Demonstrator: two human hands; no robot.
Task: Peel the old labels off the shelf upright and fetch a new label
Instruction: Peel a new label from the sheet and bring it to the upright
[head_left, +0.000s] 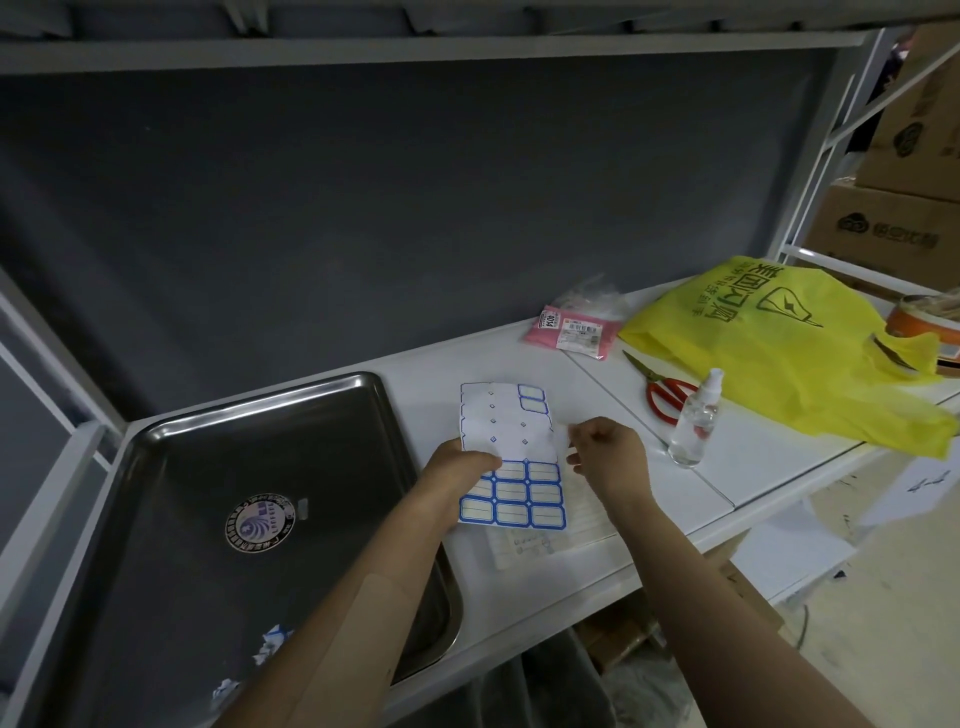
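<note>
Left grip (462, 467) clasps the label sheet (524, 491); right grip (613, 457) pinches its right edge, seemingly starting a peel: pull slowly, sheet steady.

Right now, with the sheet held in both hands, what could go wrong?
The label sheet is held at its left side by the left hand, while the right hand pinches its right edge; a hard pull may tear or crease a label. The spray bottle stands upright close beside the right hand; a sideways move could tip it.
</note>
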